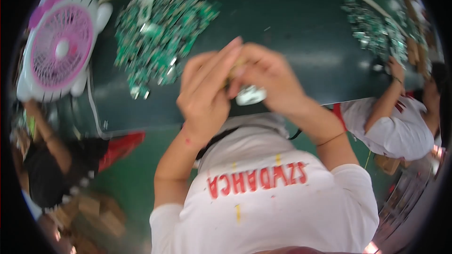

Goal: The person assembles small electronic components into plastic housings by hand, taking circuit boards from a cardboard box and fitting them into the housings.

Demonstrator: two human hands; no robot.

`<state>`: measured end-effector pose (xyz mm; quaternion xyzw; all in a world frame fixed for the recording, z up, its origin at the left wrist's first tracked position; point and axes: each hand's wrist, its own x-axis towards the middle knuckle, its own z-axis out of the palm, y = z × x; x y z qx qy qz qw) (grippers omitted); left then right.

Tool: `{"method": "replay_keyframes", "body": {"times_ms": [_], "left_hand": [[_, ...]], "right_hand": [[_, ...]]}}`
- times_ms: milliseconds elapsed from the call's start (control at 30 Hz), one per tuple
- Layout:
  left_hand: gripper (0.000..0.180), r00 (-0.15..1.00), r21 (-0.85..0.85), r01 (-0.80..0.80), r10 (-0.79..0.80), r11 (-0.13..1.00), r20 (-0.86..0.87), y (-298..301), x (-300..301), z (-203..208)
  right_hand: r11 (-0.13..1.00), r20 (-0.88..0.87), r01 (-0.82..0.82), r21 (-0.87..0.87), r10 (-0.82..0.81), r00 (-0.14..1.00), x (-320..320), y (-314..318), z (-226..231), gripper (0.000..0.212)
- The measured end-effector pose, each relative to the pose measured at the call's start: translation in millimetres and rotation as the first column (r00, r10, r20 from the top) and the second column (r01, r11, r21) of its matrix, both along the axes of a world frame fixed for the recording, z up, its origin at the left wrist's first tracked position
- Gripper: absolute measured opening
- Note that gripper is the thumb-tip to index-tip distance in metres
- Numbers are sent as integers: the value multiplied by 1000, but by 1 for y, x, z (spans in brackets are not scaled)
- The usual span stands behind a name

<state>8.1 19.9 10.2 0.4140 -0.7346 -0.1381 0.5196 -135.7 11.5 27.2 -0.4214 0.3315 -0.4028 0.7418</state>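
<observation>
My two hands meet close together above the near edge of the dark green table (pixel 310 75), blurred by motion. My left hand (pixel 205 91) has its fingers pressed together and pointing up toward the right one. The fingers of my right hand (pixel 273 77) are bent inward around a small shiny whitish piece (pixel 251 95), which sticks out below them. Something yellowish (pixel 234 69) shows between the two hands, mostly covered by fingers. Ahead on the left lies a big heap of small green and silver pieces (pixel 160 33), like little circuit boards.
A white and pink fan (pixel 61 49) stands at the table's left, its white cable (pixel 94 103) running down the near edge. Another heap of green pieces (pixel 372 28) lies far right, where a person in white (pixel 391 122) works. A person in black (pixel 54 169) is at left, near cardboard boxes (pixel 96 211).
</observation>
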Motion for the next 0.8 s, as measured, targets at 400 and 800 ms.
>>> {"method": "replay_keyframes", "body": {"times_ms": [400, 800], "left_hand": [[50, 975, 292, -27, 89, 956, -202, -2, 0, -29], [24, 216, 407, 900, 654, 154, -725, 10, 2, -51]], "right_hand": [[771, -367, -21, -636, -279, 887, 1, -17, -15, 7], [-145, -280, -401, -904, -508, 815, -17, -41, -11, 12]]}}
